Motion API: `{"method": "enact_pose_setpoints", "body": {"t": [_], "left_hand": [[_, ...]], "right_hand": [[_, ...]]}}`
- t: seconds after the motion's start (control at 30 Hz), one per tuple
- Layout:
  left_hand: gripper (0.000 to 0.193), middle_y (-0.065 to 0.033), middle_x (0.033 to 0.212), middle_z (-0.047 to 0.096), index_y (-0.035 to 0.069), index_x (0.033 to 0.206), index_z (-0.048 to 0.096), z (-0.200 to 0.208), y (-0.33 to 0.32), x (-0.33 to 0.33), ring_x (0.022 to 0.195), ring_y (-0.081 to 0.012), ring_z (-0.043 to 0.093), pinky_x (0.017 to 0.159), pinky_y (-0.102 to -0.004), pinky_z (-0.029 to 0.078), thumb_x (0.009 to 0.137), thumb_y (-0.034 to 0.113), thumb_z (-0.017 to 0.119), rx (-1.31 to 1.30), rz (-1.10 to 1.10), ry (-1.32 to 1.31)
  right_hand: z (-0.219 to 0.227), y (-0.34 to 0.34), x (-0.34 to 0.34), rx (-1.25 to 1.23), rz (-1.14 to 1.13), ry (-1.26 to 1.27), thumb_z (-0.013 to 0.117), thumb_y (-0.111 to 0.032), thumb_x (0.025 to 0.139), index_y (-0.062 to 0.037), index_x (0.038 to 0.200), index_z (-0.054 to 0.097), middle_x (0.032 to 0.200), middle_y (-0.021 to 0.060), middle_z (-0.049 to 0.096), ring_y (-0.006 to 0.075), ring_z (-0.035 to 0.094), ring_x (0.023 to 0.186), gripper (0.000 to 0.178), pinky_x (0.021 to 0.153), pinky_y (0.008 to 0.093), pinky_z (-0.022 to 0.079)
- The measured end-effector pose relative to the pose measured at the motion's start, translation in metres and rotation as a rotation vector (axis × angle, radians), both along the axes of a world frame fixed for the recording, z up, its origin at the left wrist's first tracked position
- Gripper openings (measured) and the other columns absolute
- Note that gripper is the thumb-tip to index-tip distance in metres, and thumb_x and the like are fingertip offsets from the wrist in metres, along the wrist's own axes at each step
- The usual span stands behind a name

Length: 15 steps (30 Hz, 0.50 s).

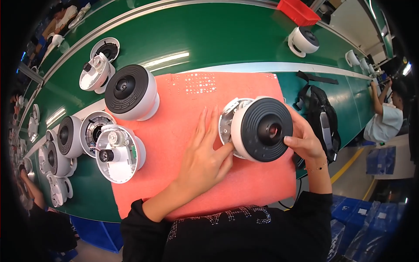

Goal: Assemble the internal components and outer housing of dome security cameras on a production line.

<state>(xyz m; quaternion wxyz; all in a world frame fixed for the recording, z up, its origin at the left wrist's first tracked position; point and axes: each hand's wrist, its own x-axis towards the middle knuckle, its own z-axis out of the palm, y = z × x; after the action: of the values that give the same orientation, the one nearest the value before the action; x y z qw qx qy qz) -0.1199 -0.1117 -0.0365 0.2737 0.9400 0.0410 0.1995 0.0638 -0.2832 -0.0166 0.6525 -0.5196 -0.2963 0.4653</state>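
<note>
My right hand (307, 142) grips the rim of a white camera cover (266, 129) with a ribbed black round face and a dark lens in its middle. Partly behind the cover is an open white camera housing (227, 120), its inner parts showing at the left. My left hand (203, 163) rests on the pink mat (161, 170), two fingers stretched away from me. Its other visible fingers reach the lower left edge of the cover and housing; what lies under their tips is hidden. Small screws (200, 83) lie in rows at the mat's far side.
Left of the mat stand an assembled camera (131, 92), an opened camera housing (115, 153) and several other camera parts. A black strapped bag (321, 115) lies at the right. Farther off are another camera (304, 41) and a red bin (299, 12). People work on both sides.
</note>
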Motion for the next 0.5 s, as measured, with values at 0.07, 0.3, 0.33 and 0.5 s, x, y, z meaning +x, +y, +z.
{"method": "enact_pose_setpoints", "body": {"t": [0.07, 0.3, 0.33, 0.5], "left_hand": [[0.017, -0.032, 0.133, 0.029, 0.003, 0.089, 0.064, -0.005, 0.006, 0.0, 0.116, -0.0513, 0.036, 0.086, -0.0429, 0.045, 0.073, 0.009, 0.062, -0.048, 0.017, -0.01], [0.021, -0.0162, 0.07, 0.065, -0.003, 0.079, 0.062, 0.001, 0.016, -0.003, 0.064, -0.0273, 0.065, 0.062, -0.0309, 0.051, 0.076, 0.018, 0.065, -0.682, 0.117, -0.001], [0.024, -0.0166, 0.07, 0.065, -0.003, 0.078, 0.062, 0.009, 0.014, -0.003, 0.063, -0.0263, 0.065, 0.061, -0.0311, 0.051, 0.075, 0.021, 0.067, -0.685, 0.086, -0.051], [0.043, -0.0146, 0.06, 0.062, -0.003, 0.072, 0.062, 0.02, 0.015, 0.001, 0.052, -0.0255, 0.062, 0.052, -0.0323, 0.05, 0.068, 0.038, 0.074, -0.267, 0.13, 0.017]], "right_hand": [[0.011, 0.004, 0.002, -0.009, 0.024, -0.018, 0.07, -0.001, 0.067, 0.0023, 0.136, 0.022, 0.133, 0.0127, 0.036, 0.021, 0.035, 0.125, 0.084, 0.103, 0.0329, 0.028], [0.024, 0.015, 0.002, -0.102, 0.193, -0.14, 0.066, 0.01, 0.068, -0.0013, 0.135, 0.024, 0.129, 0.0101, 0.039, 0.0172, 0.041, 0.117, 0.08, 0.095, 0.0299, 0.039], [0.025, 0.014, 0.002, -0.098, 0.193, -0.143, 0.066, 0.01, 0.068, -0.0013, 0.135, 0.024, 0.129, 0.0101, 0.039, 0.0172, 0.041, 0.117, 0.08, 0.095, 0.0299, 0.039], [0.022, 0.016, 0.004, -0.145, 0.212, -0.152, 0.065, 0.009, 0.071, -0.0026, 0.128, 0.031, 0.117, 0.0092, 0.048, 0.0138, 0.049, 0.106, 0.068, 0.085, 0.0273, 0.046]]}}
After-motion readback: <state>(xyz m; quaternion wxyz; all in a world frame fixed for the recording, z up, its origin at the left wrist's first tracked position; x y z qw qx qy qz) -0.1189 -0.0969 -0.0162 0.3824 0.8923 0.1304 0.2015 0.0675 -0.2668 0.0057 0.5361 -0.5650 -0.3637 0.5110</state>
